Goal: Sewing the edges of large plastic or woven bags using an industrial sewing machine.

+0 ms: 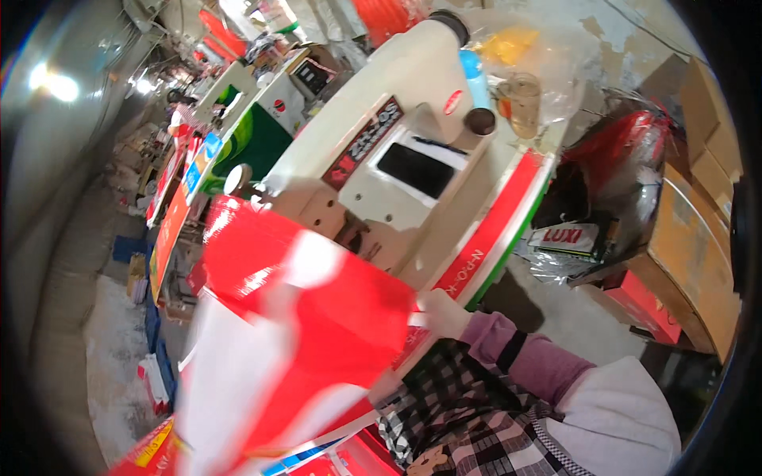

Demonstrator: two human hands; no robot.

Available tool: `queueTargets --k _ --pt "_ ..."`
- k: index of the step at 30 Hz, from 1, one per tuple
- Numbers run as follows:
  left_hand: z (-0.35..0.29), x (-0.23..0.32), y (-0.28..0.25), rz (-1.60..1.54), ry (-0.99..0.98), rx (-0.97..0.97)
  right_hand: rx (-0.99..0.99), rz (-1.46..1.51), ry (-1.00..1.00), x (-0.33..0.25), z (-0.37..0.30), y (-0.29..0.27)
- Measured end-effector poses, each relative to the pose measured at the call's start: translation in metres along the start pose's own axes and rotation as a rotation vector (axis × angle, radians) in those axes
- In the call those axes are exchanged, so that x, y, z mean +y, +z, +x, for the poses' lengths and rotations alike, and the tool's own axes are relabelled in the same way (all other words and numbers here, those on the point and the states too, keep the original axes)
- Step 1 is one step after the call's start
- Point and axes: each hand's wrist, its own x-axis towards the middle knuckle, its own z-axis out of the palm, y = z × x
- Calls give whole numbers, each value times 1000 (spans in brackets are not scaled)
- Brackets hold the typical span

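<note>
A large glossy red and white sheet [333,309], perhaps a woven plastic bag panel, is raised in front of me and partly smeared by motion. My right hand [444,314], below a purple cuff, is at the sheet's right edge and appears closed on it; its fingertips are hidden. A sliver of skin [386,389] shows under the sheet's lower edge and may be part of my left hand, whose fingers are covered. Just beyond the sheet stands a white industrial sewing machine [381,87], its needle area partly blocked from view.
On the machine lie a dark phone [415,170] and a pen [440,145]. A blue tube [475,79] and a glass jar [524,105] stand beside them. Cardboard boxes [689,254] and plastic bags fill the right. More workstations line the far left; red printed material [349,460] lies below.
</note>
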Motion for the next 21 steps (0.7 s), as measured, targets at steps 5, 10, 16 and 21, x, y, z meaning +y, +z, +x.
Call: queueTargets --k 5,10,16,21 --pt "-149 59 8 -437 -358 -407 -96 35 -276 18 -39 52" --pt "-293 55 192 -362 -265 -795 -65 -452 -741 -7 -14 112" --pt "-312 -35 202 -146 -607 -520 123 15 -332 -108 57 133" --pt "-478 -80 32 -751 -2262 -146 -773 -164 -782 -73 -36 217"
